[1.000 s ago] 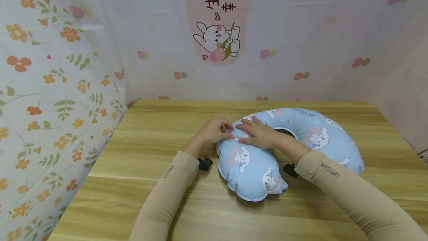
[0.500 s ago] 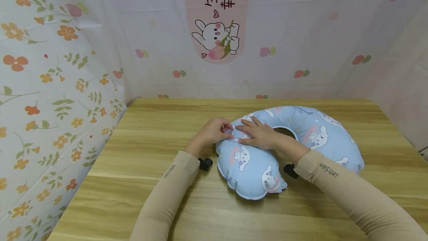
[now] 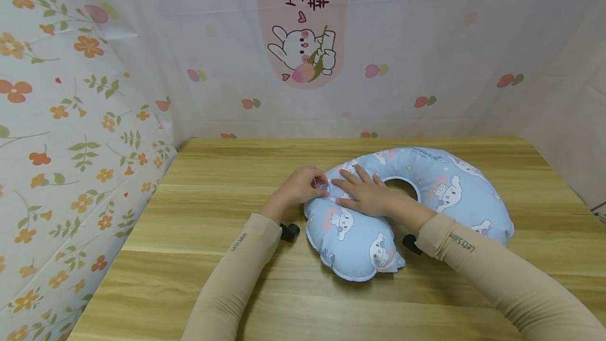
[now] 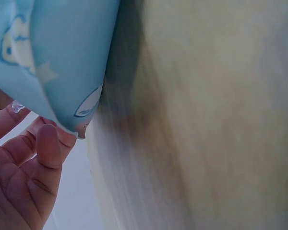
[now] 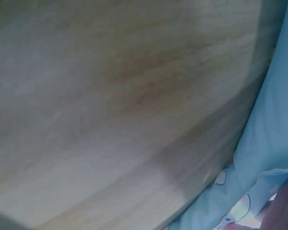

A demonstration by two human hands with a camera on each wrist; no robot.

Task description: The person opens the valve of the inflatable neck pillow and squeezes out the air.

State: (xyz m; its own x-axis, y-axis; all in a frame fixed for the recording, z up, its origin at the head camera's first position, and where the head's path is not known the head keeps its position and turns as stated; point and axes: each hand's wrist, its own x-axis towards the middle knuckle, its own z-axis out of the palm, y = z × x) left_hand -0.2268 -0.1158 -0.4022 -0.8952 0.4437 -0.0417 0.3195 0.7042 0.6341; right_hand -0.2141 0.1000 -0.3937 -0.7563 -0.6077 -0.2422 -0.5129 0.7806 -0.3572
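A light-blue inflated neck pillow [image 3: 358, 231] with white cartoon puppies lies on the table, curved like a U that opens toward the front. At its left arm, my left hand [image 3: 299, 186] curls its fingers and thumb about a small clear plastic air valve [image 3: 323, 188]. The valve [image 4: 18, 106] also shows between the fingers in the left wrist view, partly hidden by the pillow [image 4: 72, 62]. With fingers spread, my right hand [image 3: 366, 192] rests flat on the pillow just right of the valve. Only a blurred bit of that hand appears in the right wrist view.
The pillow lies on a wood-grain table [image 3: 213, 193]. A white printed cloth [image 3: 426, 41] hangs behind it, and a flowered cloth [image 3: 94, 136] hangs at the left. Black wrist camera mounts [image 3: 289, 232] sit under both forearms.
Both hands keep their places on the pillow, with only slight finger movement at the valve. The head view has shifted a little.
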